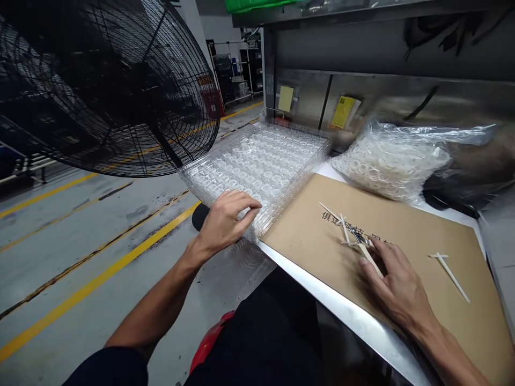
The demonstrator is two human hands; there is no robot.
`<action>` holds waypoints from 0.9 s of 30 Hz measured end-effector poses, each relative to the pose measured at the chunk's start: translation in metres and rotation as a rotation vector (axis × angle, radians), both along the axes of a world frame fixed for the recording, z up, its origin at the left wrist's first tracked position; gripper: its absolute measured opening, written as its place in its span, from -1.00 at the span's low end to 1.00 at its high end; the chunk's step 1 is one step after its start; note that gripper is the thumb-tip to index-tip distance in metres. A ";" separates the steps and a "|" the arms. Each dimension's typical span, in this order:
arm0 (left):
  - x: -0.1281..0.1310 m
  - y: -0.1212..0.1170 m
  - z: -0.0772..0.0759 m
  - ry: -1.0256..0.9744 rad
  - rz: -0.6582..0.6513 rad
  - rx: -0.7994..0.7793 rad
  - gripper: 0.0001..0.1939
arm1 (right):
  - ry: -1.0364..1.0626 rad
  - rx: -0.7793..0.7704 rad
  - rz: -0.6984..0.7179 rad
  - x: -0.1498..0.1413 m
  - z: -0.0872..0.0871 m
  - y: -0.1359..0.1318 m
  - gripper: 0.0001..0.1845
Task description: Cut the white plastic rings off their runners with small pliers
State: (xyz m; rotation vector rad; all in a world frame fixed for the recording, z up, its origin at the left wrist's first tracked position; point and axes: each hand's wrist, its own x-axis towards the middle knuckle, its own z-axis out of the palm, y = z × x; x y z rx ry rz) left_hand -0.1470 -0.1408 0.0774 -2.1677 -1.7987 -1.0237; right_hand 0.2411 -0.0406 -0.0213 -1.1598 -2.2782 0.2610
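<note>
My left hand (pixel 225 220) rests on the near edge of a stack of clear plastic blister trays (pixel 261 161), fingers curled over the rim. The trays have many small round pockets and stick out past the left end of the bench. My right hand (pixel 396 287) lies on a brown cardboard sheet (pixel 402 241) with its fingers pinched on small metal tweezers (pixel 360 237). Thin white plastic sticks (pixel 341 225) lie crossed under the tweezers' tip. Another white stick (pixel 450 271) lies alone to the right of that hand.
A clear bag of small white rings (pixel 386 161) sits behind the cardboard. A big black fan cage (pixel 104 86) stands close on the left, over a grey floor with yellow lines. Yellow labels (pixel 343 111) hang on the metal back wall. The bench's steel edge (pixel 322 300) runs near my lap.
</note>
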 end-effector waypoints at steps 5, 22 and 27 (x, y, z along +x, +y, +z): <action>-0.003 -0.003 0.015 -0.029 0.060 0.040 -0.83 | 0.000 -0.002 0.004 0.001 -0.001 0.000 -0.47; 0.111 0.006 0.001 -0.046 -0.358 0.066 -0.70 | 0.008 -0.041 0.346 -0.011 0.023 -0.011 -0.52; 0.116 0.019 -0.004 -0.045 -0.331 0.047 -0.75 | -0.008 -0.100 0.462 -0.016 0.025 -0.011 -0.57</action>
